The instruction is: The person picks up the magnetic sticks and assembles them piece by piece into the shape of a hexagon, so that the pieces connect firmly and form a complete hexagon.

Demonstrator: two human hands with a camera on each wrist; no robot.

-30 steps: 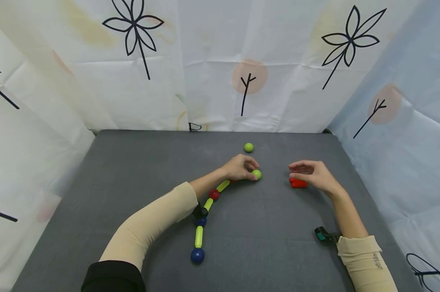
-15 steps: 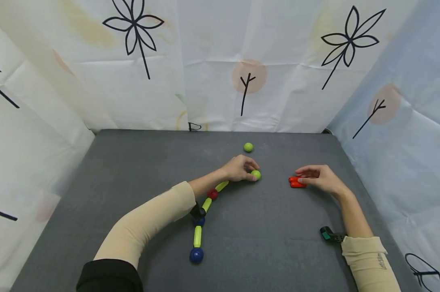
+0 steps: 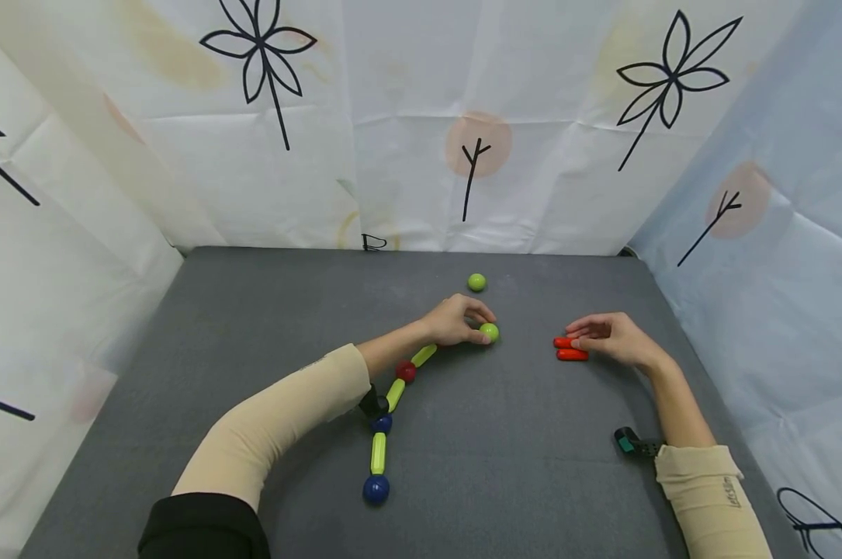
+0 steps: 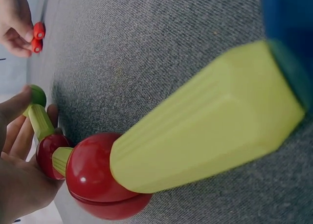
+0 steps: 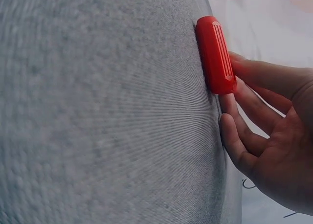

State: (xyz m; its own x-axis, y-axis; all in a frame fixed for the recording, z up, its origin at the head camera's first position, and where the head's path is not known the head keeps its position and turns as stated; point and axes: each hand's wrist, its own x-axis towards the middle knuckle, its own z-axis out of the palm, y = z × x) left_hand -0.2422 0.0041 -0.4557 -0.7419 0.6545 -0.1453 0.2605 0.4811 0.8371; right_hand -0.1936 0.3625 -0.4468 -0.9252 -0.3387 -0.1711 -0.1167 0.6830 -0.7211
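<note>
Left hand (image 3: 455, 321), arm angled inward, pinches green ball (image 3: 490, 332); right hand (image 3: 618, 340) pinches red stick (image 3: 562, 341), second stick (image 3: 572, 355) beside its thumb.

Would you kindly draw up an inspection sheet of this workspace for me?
Surface: grey, woven-looking tabletop.
Job's things: a chain of balls and yellow-green rods, ending in a blue ball and a green ball; a far red rod and a near red rod side by side.
Clutter: nothing seen, unless the loose green ball at the back counts.
Left hand: holds the chain at its green-ball end.
Right hand: pinches the far red rod near its right end.
Cables: nothing seen.
Surroundings: pale drapes with black plant drawings behind and at both sides.
</note>
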